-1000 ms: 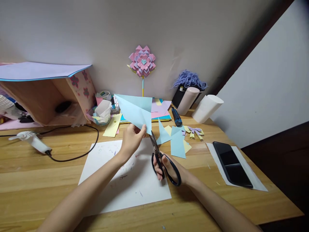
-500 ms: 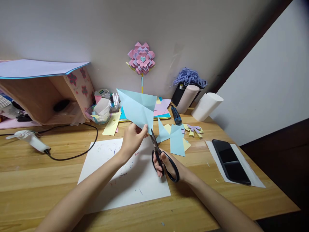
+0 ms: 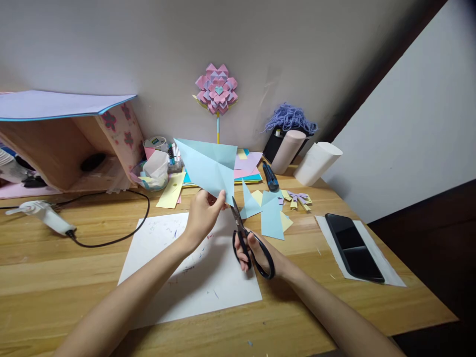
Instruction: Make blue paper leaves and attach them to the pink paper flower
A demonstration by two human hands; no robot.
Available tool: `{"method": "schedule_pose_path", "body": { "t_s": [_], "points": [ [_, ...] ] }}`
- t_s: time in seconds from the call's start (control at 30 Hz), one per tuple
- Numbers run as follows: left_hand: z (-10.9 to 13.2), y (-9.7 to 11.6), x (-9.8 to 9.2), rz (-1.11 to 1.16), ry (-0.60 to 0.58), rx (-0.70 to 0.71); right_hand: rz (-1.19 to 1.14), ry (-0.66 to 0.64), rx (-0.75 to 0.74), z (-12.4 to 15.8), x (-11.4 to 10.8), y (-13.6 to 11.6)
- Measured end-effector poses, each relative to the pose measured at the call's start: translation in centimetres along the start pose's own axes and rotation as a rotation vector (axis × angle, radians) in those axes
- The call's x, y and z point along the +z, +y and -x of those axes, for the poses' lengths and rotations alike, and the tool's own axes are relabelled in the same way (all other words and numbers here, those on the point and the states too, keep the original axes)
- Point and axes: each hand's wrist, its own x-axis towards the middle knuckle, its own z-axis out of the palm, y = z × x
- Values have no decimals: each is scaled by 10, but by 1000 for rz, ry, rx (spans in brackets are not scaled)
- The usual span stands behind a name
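Note:
My left hand pinches the lower corner of a creased light-blue sheet of paper, thumb in front, holding it up off the table. Black-handled scissors are in my right hand, with fingers through the loops. Their blades point up and the tips are at the paper's lower right corner, close to my left thumb. Whether the tips touch the paper I cannot tell. Beneath both hands lies a white sheet with coloured marks. Light-blue offcuts lie just right of the scissors.
A folded-paper flower stands at the wall. Behind the hands are a utility knife, a pink cylinder and a white paper roll. A phone lies right; a glue gun with its cord and a cardboard box are left.
The blue paper's upper part has swung slightly to the left. Both hands and the scissors keep nearly the same position, and the whole view has shifted a little.

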Motion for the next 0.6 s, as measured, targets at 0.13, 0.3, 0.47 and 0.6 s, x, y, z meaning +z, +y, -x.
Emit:
{"method": "schedule_pose_path", "body": {
  "t_s": [0.13, 0.3, 0.47, 0.6],
  "points": [
    [0, 0, 1, 16, -3, -2, 0, 4, -11, -1, 0, 1],
    [-1, -2, 1, 10, 11, -10, 0, -3, -15, 0, -1, 0],
    [0, -2, 2, 24, 3, -15, -19, -5, -19, 0, 0, -3],
    [0, -2, 3, 34, -3, -7, -27, -2, -20, -1, 1, -2]
  ]
}}
